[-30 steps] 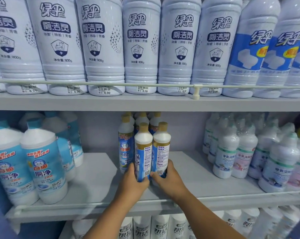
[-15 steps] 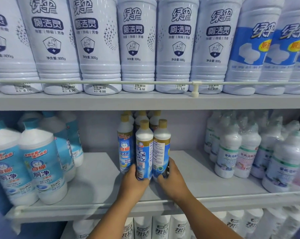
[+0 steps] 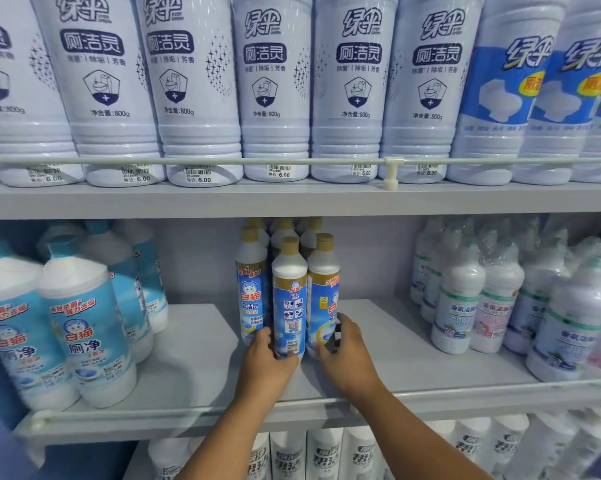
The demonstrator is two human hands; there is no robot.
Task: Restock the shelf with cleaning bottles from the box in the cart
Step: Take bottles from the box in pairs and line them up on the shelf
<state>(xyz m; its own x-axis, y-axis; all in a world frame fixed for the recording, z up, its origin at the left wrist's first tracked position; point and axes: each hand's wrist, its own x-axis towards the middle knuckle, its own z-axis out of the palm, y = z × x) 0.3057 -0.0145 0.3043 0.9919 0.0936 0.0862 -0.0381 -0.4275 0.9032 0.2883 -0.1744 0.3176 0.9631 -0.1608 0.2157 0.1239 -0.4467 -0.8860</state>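
**Two hands on gold-capped bottles at the middle shelf**

On the middle shelf [image 3: 195,362], a cluster of slim gold-capped bottles stands upright about midway along its length, set back from the front edge. The left hand [image 3: 266,365] curls around the base of the centre bottle [image 3: 289,299], its back label with barcode facing out. The right hand [image 3: 349,355] wraps its fingers around the lower part of the right bottle [image 3: 323,289], just beside and touching the centre one. A third front bottle [image 3: 252,289] stands at the left, its cat label facing forward, with more of the same kind behind. Toward the shelf's left end stand larger teal-labelled bottles [image 3: 84,334]; toward the right end, white bottles in shrink wrap [image 3: 458,306]. The upper shelf [image 3: 292,199] carries a row of big white bottles [image 3: 275,91] behind a rail.
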